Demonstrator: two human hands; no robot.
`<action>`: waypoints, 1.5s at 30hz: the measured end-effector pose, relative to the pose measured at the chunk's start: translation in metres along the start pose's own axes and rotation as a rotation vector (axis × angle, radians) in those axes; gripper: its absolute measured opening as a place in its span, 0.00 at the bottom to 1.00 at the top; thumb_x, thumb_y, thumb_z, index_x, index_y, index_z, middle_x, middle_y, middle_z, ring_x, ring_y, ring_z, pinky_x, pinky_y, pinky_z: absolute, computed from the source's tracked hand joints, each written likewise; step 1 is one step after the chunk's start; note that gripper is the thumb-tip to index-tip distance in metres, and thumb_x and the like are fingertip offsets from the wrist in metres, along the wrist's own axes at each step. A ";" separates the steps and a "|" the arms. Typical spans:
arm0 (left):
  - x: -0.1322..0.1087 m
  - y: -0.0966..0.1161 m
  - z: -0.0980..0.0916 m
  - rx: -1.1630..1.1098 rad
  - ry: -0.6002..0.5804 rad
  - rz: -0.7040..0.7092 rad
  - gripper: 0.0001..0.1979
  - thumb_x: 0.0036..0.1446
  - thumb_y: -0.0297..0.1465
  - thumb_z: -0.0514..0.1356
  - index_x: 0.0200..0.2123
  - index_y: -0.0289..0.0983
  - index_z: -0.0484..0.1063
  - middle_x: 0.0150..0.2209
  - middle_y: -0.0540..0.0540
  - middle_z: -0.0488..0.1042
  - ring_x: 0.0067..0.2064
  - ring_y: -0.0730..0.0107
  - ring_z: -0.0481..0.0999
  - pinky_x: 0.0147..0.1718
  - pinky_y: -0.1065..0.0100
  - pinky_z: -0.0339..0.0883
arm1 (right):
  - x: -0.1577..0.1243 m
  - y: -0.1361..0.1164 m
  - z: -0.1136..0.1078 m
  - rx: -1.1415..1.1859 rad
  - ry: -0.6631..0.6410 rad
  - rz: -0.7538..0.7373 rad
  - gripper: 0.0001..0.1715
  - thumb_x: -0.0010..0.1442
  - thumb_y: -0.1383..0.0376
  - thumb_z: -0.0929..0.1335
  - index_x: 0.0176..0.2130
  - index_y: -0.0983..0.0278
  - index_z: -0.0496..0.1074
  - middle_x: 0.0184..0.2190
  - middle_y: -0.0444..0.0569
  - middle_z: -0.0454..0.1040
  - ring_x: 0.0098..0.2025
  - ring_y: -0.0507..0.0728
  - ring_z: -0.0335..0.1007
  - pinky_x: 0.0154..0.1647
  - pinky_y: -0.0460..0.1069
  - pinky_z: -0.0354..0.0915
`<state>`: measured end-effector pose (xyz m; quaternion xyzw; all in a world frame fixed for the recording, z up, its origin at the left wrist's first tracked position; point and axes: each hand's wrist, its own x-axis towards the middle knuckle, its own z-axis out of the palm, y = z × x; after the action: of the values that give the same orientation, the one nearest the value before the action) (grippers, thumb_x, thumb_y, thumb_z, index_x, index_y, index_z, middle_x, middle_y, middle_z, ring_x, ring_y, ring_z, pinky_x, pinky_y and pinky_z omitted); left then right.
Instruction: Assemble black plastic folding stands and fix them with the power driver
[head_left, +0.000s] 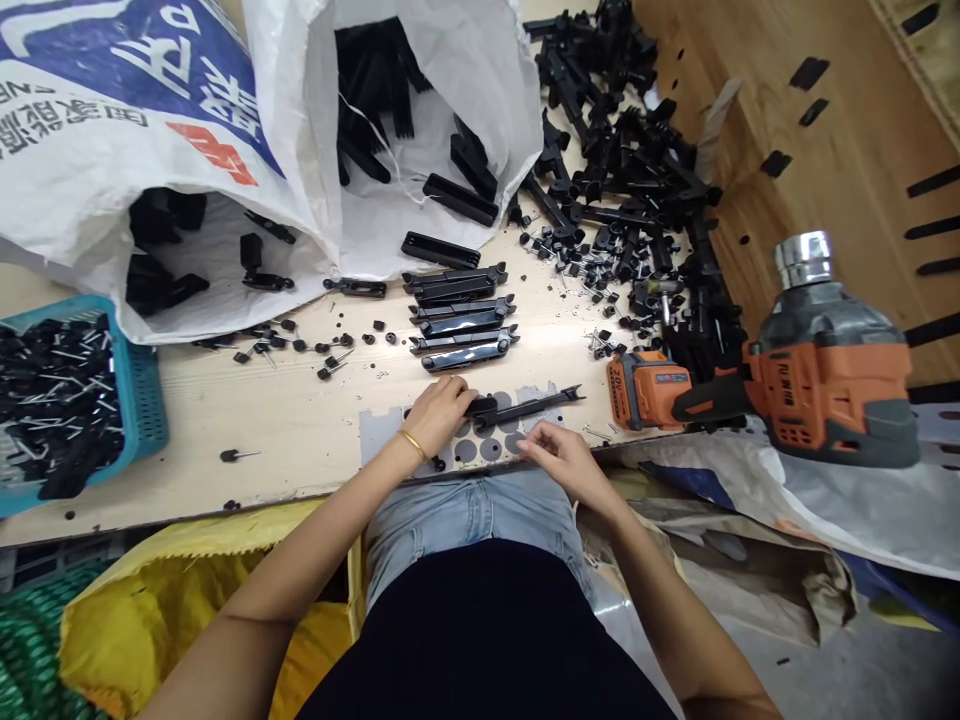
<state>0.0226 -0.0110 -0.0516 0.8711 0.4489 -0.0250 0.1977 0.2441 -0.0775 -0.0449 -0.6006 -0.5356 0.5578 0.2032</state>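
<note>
My left hand (442, 412), with a gold bangle at the wrist, has its fingers closed at the near end of a black plastic bracket (536, 405). The bracket lies on a grey patched pad (382, 435) with round dark spots, at the table's front edge. Just right of the pad's middle, below the bracket, my right hand (561, 458) is closed with thumb and fingertips together; whatever they pinch is too small to make out. Beyond the hands lies a row of black plastic arms (463, 322), side by side.
An orange cordless impact wrench (817, 375) stands at right. Behind it is a heap of black parts (615, 150) with small knobbed pins (592, 262). White sacks (300, 190) with black pieces lie open at back left. A teal basket (142, 390) of pins sits far left.
</note>
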 end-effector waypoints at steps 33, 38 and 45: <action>0.011 -0.032 0.015 -0.020 0.168 0.174 0.17 0.62 0.26 0.52 0.54 0.34 0.65 0.47 0.39 0.73 0.48 0.61 0.72 0.45 0.61 0.66 | 0.174 -0.033 -0.107 -0.667 0.746 -0.173 0.18 0.58 0.67 0.62 0.48 0.69 0.71 0.45 0.61 0.72 0.47 0.64 0.66 0.50 0.58 0.60; -0.010 -0.038 -0.002 -0.122 0.316 0.139 0.16 0.64 0.33 0.50 0.53 0.37 0.66 0.48 0.40 0.72 0.50 0.63 0.71 0.49 0.60 0.66 | 0.228 -0.049 -0.107 -0.887 0.621 -0.075 0.17 0.57 0.70 0.61 0.46 0.69 0.71 0.43 0.63 0.70 0.43 0.64 0.65 0.43 0.57 0.59; -0.055 -0.124 -0.007 -0.108 0.611 -0.702 0.12 0.57 0.28 0.54 0.44 0.35 0.70 0.42 0.40 0.72 0.44 0.61 0.72 0.46 0.60 0.67 | 0.174 -0.042 -0.112 -0.813 0.752 -0.221 0.16 0.59 0.64 0.65 0.44 0.71 0.72 0.43 0.65 0.68 0.46 0.62 0.61 0.48 0.54 0.57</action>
<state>-0.1096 0.0133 -0.0730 0.6224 0.7548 0.1908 0.0812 0.2921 0.1279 -0.0556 -0.7281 -0.6580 0.0296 0.1896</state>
